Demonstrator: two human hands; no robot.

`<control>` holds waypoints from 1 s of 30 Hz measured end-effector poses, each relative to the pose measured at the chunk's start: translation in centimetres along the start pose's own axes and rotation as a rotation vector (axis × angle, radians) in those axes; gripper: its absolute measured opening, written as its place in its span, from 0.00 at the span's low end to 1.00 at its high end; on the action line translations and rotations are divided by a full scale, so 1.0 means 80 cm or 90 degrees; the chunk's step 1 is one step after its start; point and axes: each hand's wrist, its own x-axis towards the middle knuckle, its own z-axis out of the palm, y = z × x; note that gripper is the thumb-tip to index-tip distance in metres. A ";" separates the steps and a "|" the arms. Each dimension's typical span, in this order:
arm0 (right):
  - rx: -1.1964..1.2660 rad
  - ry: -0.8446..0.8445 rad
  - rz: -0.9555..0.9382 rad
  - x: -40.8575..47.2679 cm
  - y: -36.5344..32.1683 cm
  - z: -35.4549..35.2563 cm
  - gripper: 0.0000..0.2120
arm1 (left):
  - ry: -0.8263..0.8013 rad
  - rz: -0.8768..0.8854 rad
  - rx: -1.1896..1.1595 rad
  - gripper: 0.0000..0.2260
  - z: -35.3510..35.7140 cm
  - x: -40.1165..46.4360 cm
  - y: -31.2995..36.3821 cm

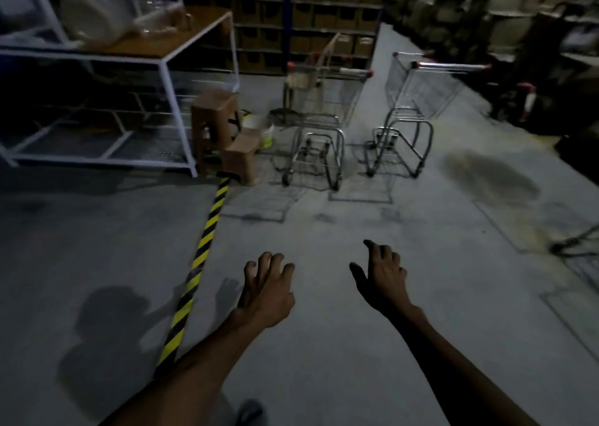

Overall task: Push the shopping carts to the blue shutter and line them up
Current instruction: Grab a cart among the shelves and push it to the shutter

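Two wire shopping carts stand side by side on the grey floor ahead of me. The left cart (324, 108) has red handle ends and holds a cardboard piece. The right cart (411, 101) stands a short gap to its right, its handle bar (450, 66) pointing right. My left hand (267, 291) and my right hand (382, 278) reach forward over bare floor, well short of both carts. Both hold nothing, with fingers spread and loosely bent. No blue shutter is in view.
A white metal shelf rack (162, 66) fills the left. Brown plastic stools (227, 127) and a white bucket (259, 129) stand by the left cart. A yellow-black striped strip (201, 254) runs along the floor. Box shelving (308, 14) lines the back. Part of another wire cart (580, 247) shows at the right edge.
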 end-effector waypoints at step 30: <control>-0.001 0.034 0.168 0.640 0.387 -0.118 0.31 | -0.006 0.216 -0.006 0.33 -0.013 0.830 0.275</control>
